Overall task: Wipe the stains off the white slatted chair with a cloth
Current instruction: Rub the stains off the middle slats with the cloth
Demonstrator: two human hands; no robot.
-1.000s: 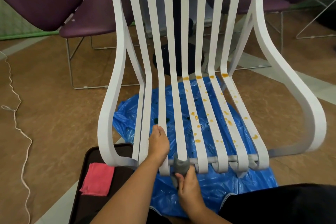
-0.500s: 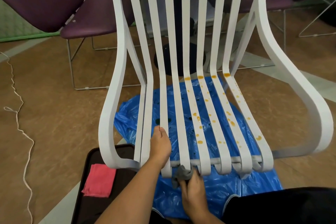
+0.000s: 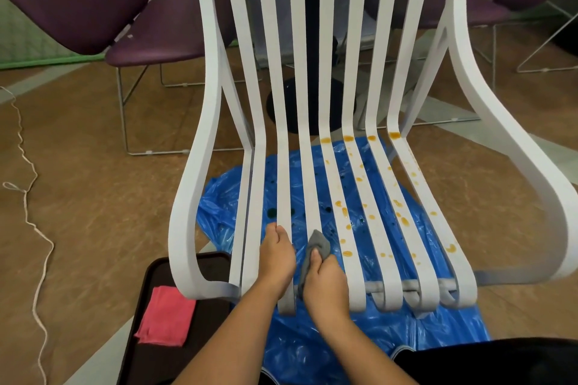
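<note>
Firmly, the left hand (image 3: 276, 255) curled its fingers round one seat slat of the white chair (image 3: 206, 103). Just beside it, the right hand (image 3: 325, 283) clutched a grey cloth (image 3: 317, 245) against the neighbouring slat; orange stains (image 3: 344, 212) dotted slats further right.

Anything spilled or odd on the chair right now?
Orange stains spatter the right-hand seat slats of the white slatted chair, and dark green drips spot the blue plastic sheet beneath. The left slats look clean.

Chair (image 3: 331, 72) matt white; sheet (image 3: 344, 337) glossy blue plastic.
</note>
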